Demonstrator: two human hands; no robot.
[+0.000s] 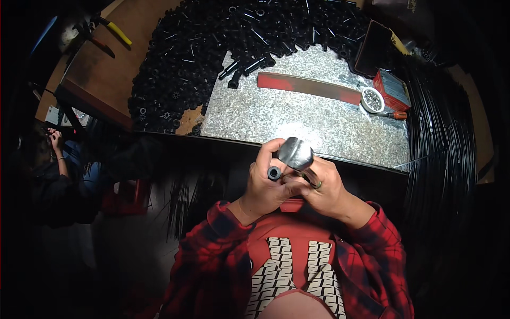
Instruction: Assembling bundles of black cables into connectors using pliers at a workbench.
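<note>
Both my hands meet just off the near edge of the bench. My left hand [264,183] is closed around a small black tubular part [274,173], its round hollow end facing up. Fingers of my right hand [328,186] wrap a hand tool with a broad, shiny, rounded metal head [296,153]; its kind is not clear, and its lower part is mostly hidden. The thumbs come close together below the head, where the fingers hide whatever lies between them.
A large heap of black parts [180,58] covers the back and left. On the speckled board [319,130] lie a flat reddish-brown bar [308,87], a white round dish [372,100] and an orange-handled screwdriver [397,115]. Thin black rods [441,133] hang at right. Another person's hand [55,139] shows far left.
</note>
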